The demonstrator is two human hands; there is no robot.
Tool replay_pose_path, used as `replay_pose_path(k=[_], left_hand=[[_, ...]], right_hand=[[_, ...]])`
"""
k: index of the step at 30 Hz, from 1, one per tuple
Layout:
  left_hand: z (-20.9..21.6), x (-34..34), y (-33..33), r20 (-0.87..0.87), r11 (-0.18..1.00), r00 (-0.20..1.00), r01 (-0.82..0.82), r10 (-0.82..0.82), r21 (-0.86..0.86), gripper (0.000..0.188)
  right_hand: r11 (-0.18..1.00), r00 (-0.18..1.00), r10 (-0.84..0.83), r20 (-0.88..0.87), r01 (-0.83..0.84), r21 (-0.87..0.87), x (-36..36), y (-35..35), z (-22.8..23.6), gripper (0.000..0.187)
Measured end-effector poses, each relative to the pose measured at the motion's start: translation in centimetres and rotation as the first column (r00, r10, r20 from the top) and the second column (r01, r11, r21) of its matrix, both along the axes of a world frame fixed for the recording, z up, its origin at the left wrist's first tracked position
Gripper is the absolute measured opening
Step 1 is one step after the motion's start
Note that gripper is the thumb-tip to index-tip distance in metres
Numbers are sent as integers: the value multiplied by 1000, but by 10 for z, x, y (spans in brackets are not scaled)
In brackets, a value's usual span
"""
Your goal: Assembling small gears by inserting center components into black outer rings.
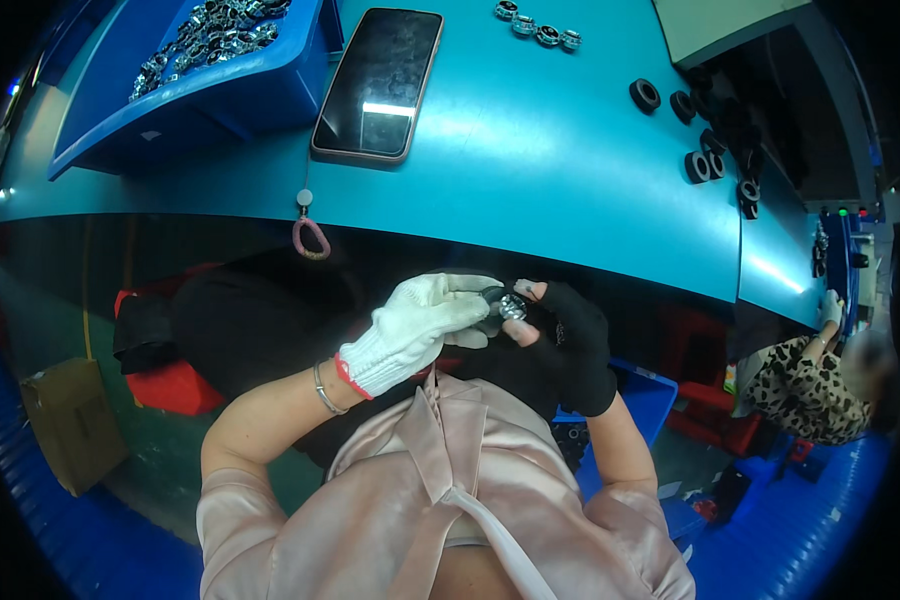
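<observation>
My left hand (420, 325), in a white knitted glove with a red cuff edge, is closed on a dark ring-shaped part (491, 309). My right hand (567, 335) wears a black glove that leaves the fingertips bare. Its thumb and finger pinch a small shiny metal part (513, 307) right against the dark part. Both hands meet above my lap, just short of the table's front edge. Whether the two parts are joined or only touching, I cannot tell.
On the blue table (530, 150) lie a phone (378, 85) with a strap, several small metal parts (537, 30) and several black rings (645, 95). A blue bin (170, 110) holds many metal parts. Another blue bin (650, 400) stands by my right arm. Someone in a spotted top (810, 390) sits at right.
</observation>
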State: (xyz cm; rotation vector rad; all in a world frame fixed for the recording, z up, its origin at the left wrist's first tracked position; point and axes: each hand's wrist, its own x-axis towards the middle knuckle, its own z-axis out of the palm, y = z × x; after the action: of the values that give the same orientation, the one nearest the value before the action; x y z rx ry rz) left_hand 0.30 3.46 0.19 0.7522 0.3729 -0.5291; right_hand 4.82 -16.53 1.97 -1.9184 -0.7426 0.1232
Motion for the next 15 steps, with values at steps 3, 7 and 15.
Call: replay_pose_path(k=[3, 7, 15], left_hand=[[-1, -2, -2, -13, 1000, 1000, 10, -11, -9, 40], [-5, -2, -2, 2, 999, 999, 49, -49, 16, 46], [7, 1, -3, -18, 1000, 1000, -6, 5, -24, 38]], right_hand=[[999, 998, -32, 47, 33, -26, 1, -4, -6, 21], [1000, 994, -15, 112, 17, -15, 10, 3, 0, 19], [968, 939, 94, 331, -8, -252, 10, 2, 13, 25]])
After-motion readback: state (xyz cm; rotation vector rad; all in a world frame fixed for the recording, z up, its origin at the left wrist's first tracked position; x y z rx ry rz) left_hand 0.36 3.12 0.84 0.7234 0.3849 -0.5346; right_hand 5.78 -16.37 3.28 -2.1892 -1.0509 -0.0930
